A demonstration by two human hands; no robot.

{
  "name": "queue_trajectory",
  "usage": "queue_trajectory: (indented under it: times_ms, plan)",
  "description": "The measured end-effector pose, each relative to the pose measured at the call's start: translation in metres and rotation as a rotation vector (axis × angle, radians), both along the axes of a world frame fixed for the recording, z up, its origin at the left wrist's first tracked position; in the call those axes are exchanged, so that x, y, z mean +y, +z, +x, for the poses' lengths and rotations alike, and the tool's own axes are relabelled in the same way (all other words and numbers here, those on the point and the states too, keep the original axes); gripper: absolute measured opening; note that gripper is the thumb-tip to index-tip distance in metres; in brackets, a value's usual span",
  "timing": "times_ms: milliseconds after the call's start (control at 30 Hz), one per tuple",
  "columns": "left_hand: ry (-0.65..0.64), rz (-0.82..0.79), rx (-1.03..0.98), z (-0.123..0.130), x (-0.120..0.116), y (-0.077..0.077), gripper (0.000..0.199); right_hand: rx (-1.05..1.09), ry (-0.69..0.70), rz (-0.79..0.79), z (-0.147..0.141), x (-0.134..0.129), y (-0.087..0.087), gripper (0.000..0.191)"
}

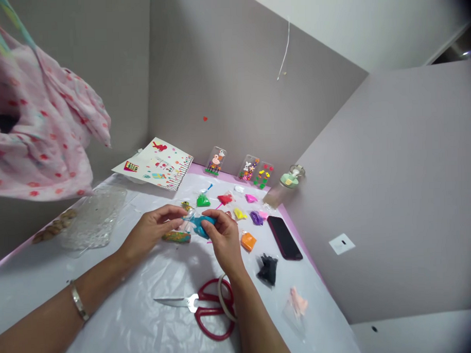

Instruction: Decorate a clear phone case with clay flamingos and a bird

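A small clear bag of blue clay (200,225) is held between my two hands above the table. My right hand (222,233) is closed on the blue clay, thumb in front and fingers behind. At the other end, my left hand (160,224) pinches the bag's clear plastic. Just beneath the bag lies a multicoloured, greenish-orange roll (176,236). Red-handled scissors (191,303) rest on the table below my hands, blades to the left. A pale ring, perhaps a roll of tape (221,295), overlaps their handles, partly hidden by my right forearm.
Bags of green (203,200), orange (248,241), black (267,270) and peach clay (298,301) lie around, with several others. A phone (284,238) is at the right. Decorated phone cases (216,160) stand by the wall. A clear plastic tray (96,220) sits left; pink cloth (44,116) hangs above.
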State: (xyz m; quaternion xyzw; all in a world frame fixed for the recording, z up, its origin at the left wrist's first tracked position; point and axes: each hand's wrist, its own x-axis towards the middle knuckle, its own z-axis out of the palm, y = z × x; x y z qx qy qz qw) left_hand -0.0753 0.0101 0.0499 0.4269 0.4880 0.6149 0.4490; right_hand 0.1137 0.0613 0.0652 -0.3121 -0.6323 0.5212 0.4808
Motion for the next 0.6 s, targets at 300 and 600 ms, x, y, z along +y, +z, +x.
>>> queue_trajectory:
  times_ms: [300, 600]
  plan:
    - [0.039, 0.114, 0.220, 0.0051, -0.0053, 0.0034, 0.026, -0.014, 0.076, -0.029, 0.0005, -0.0011, -0.0006, 0.024]
    - [0.002, 0.108, 0.184, 0.0094, -0.0050, -0.0030, 0.018, -0.053, 0.090, -0.036, -0.0001, -0.0019, -0.0010, 0.020]
